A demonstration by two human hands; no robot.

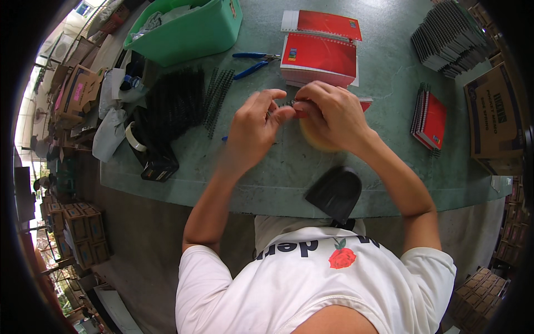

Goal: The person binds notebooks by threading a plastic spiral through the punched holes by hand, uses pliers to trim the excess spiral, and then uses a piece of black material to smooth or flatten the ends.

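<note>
Between my hands, over the table, is a small red notepad (365,103), mostly hidden under my right hand (332,111). My right fingers are closed on its edge. A short piece of black spiral binding wire (290,103) shows in the gap between the hands. My left hand (257,123) has curled fingers with thumb and forefinger at the wire's left end; the exact contact is partly hidden. Beneath my right hand lies a round yellowish disc-like thing (318,139). Just beyond stands a stack of red-covered pads (320,58), with blue-handled pliers (253,65) left of it.
Black spiral wires (177,100) lie in a heap at left, near a tape dispenser (147,147). A green bin (194,36) stands behind. At right are bound red notepads (431,119), a notebook stack (449,39) and a cardboard box (498,117). A black pad-like object (336,189) sits at the near edge.
</note>
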